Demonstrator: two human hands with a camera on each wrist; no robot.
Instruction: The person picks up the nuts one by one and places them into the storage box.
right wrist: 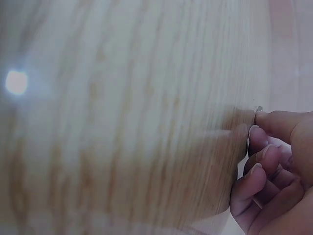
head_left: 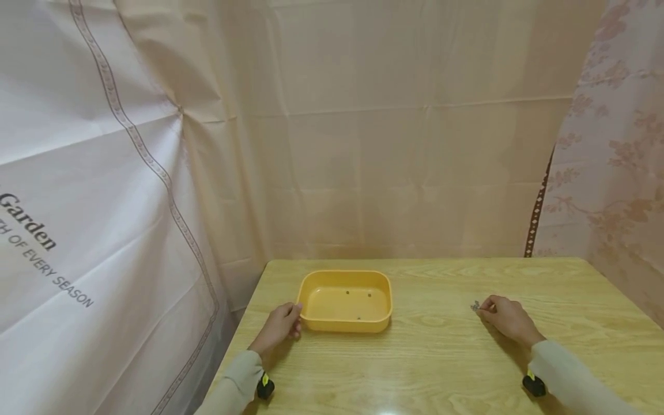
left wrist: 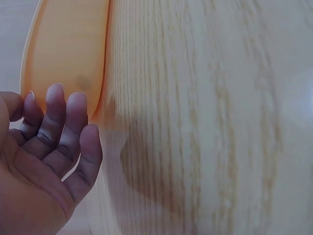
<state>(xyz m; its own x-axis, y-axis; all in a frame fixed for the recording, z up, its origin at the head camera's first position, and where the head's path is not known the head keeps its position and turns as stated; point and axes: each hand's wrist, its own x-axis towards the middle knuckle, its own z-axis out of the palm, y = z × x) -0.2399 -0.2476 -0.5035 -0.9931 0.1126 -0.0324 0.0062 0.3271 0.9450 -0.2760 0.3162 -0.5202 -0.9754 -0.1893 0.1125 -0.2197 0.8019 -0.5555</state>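
A yellow plastic bin [head_left: 344, 326] stands on the table, left of the middle. At its left end my left hand [head_left: 280, 325] pinches the rim between thumb and fingers. In the left wrist view the other fingers [left wrist: 76, 117] lie bent against the orange-looking bin wall [left wrist: 68, 44]. A few tiny dark bits [head_left: 369, 295] lie on the bin's floor. Far to the right, my right hand [head_left: 510, 320] bends down to a little cluster of small metal pieces [head_left: 474, 306], fingertips right at them. One metal piece [right wrist: 259, 108] shows beside the fingertips; I cannot tell whether any is gripped.
The wood-grain table [head_left: 430, 369] has its far edge close to a beige hanging cloth [head_left: 410, 173]. A white printed cloth [head_left: 104, 230] hangs on the left and a floral one [head_left: 622, 173] on the right. Black devices [head_left: 265, 386] are worn at both wrists.
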